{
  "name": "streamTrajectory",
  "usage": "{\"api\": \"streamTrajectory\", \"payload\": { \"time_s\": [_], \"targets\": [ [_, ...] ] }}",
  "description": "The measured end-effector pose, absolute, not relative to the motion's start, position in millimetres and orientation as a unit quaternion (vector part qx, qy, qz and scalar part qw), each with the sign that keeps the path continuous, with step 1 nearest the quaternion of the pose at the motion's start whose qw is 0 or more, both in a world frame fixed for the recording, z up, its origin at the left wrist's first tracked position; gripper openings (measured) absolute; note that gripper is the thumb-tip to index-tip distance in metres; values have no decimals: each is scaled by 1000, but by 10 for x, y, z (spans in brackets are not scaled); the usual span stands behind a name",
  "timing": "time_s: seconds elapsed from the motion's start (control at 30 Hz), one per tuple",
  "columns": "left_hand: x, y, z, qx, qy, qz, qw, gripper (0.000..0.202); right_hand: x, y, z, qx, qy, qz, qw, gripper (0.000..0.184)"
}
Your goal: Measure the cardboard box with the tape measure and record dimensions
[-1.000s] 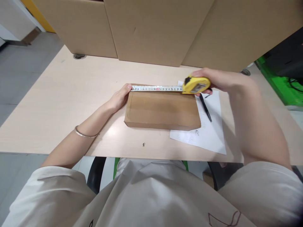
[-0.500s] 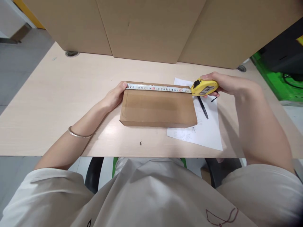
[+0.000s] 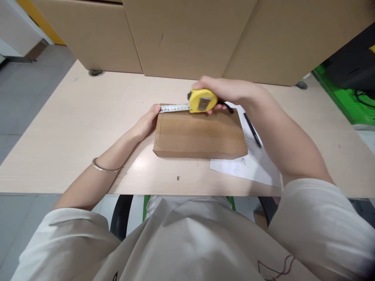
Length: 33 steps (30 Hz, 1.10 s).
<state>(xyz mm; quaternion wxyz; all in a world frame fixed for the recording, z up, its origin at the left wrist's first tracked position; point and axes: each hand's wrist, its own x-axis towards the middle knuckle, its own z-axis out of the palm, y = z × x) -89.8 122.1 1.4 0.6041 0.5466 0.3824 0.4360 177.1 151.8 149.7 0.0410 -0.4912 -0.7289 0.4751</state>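
A closed brown cardboard box (image 3: pixel 200 134) lies lengthwise on the table in front of me. My right hand (image 3: pixel 212 91) grips a yellow tape measure (image 3: pixel 202 100) above the box's far edge, its black wrist strap (image 3: pixel 227 106) hanging out to the right. From the case a short stretch of metal blade (image 3: pixel 175 108) runs left along that far edge. At the far left corner my left hand (image 3: pixel 149 119) pinches the blade's end under the thumb, its fingers down the box's left side and partly hidden.
Under the box's right side lies a printed sheet of paper (image 3: pixel 258 168) with a black pen (image 3: pixel 252 130) on it. Large cardboard boxes (image 3: pixel 187 39) stand along the table's back. The table's (image 3: pixel 58 156) near edge is close to my body.
My right hand has moved left with the tape measure, from the box's right end to near its middle. The exposed blade has become much shorter; my left hand stays at the corner.
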Motion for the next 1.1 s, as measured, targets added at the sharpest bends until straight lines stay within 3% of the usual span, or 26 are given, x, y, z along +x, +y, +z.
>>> {"api": "streamTrajectory", "payload": {
  "time_s": [0.27,0.5,0.73,0.87,0.97,1.03,1.1],
  "targets": [
    [-1019,1191,59,608,364,393,586,93,1002,1681,1328,-460,-759,458,47,52],
    [-1045,1196,92,618,339,375,602,85,1041,1383,1324,-468,-814,311,145,39],
    [-1065,1203,64,600,373,388,592,84,1565,1127,1197,-522,-839,111,106,59],
    [-1058,1170,108,597,384,386,589,81,1740,1060,1108,-517,-848,76,84,64],
    [-1068,1153,119,600,394,385,580,81,1968,984,1192,-508,-847,94,124,56],
    [-1086,1152,111,602,401,382,576,82,2234,925,1274,-547,-815,98,164,42],
    [-1107,1155,100,602,407,378,574,84,2560,875,1300,-621,-767,88,137,35]
  ]
}}
